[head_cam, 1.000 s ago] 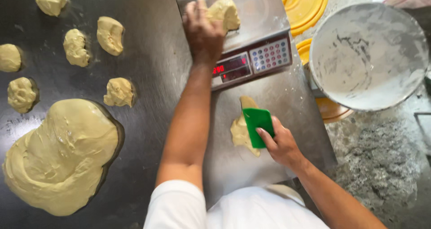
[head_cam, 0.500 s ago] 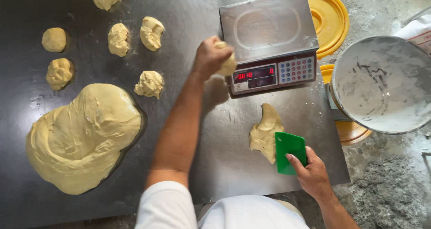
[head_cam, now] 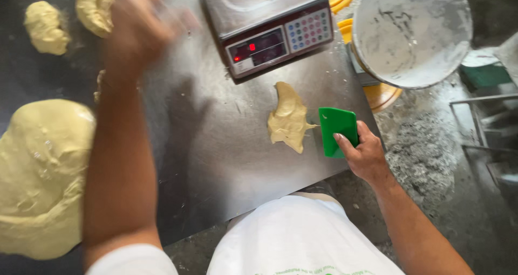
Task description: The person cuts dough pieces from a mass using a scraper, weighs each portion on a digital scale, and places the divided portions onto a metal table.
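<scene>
Big dough mass (head_cam: 43,172) far left. Left hand (head_cam: 135,32) blurred near the dough balls (head_cam: 94,8) (grip unreadable). Small dough scrap (head_cam: 288,118) lies just left of the green scraper (head_cam: 337,129), long axis toward the scale (head_cam: 270,21) — right hand (head_cam: 367,153) clamped on scraper, nearer.

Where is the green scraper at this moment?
In the head view the green scraper lies flat on the metal table at the right side, under the fingers of the right hand, just right of the small dough piece.
</scene>
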